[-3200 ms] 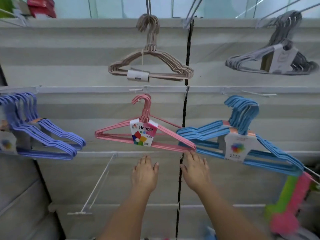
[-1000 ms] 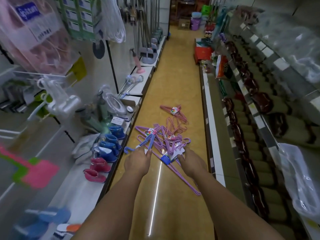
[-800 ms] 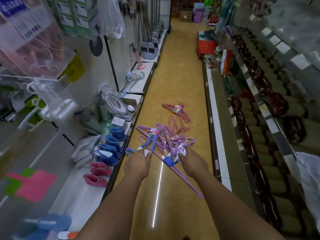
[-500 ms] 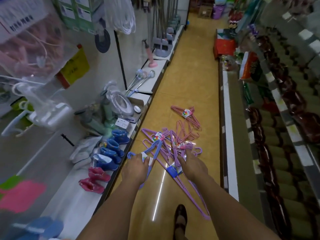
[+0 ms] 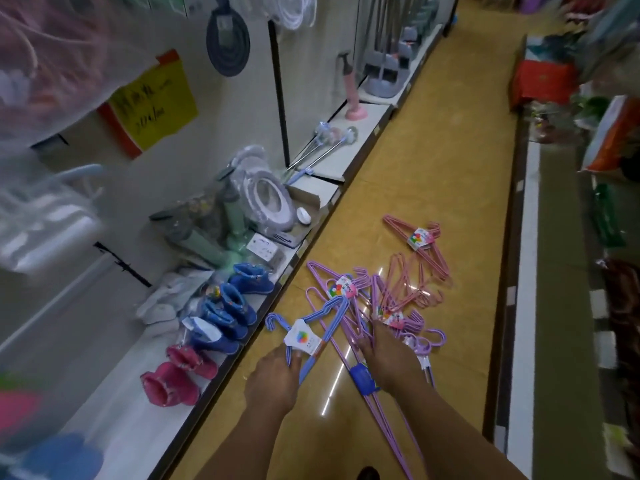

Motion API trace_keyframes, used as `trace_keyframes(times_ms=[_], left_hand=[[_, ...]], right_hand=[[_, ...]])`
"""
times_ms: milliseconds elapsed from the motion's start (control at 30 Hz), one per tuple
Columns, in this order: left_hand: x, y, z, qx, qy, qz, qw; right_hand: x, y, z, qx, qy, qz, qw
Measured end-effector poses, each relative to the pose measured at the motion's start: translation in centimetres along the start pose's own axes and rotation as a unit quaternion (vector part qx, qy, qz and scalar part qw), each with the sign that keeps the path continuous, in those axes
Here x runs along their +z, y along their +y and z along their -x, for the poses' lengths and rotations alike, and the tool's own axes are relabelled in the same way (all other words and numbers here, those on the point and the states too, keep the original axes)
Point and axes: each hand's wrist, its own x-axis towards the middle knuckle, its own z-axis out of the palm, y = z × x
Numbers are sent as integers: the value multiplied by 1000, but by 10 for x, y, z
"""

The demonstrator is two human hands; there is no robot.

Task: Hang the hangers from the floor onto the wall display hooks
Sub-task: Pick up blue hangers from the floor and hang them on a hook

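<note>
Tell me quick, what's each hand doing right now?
Left hand: grip closed on the blue wire hanger bundle with white label.
Right hand: grip closed on the purple wire hanger bundle.

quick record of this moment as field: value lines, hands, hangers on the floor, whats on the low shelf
setting: shop aisle, yellow floor
left hand: grips the blue hanger bundle just below its white label
right hand: fingers down in the purple hanger pile, grasp not clear
other hangers: pink hanger bundle lying apart, farther up the aisle; loose pink hangers next to the purple ones
low shelf on the left: blue boots, pink boots
task state: these hangers are all at floor level, none hung
</note>
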Motion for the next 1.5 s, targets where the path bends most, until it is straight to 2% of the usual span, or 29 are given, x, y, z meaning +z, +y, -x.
trace_keyframes(times_ms=[267,567,733,833,1000,1100,1233,1367,1500], left_hand=[[103,-70,-104,-40,-22,-27,999],[238,-156,-220,-73,-47,-31,996],[303,-200,-267,-82,-65,-30,994],[338,-218,-286,-87,-93,-17,992],[379,-238,-314,-98,-94,14,991],[394,-245,-330,-126,-87,72,986],[411,-250,-343,-181,-95,152,967],[419,-251,-351,-220,-90,163,958],[419,-251,-358,-266,-86,166,946]], right_hand=[[111,20,-112,-47,-28,84,995],[260,67,-245,-69,-83,116,987],[323,86,-287,-81,-109,196,971],[348,94,-305,-105,-123,262,951],[383,98,-338,-111,-169,238,950],[399,103,-348,-107,-172,225,953],[411,110,-351,-114,-133,199,964],[410,108,-350,-95,-83,149,981],[412,113,-343,-90,-63,149,983]])
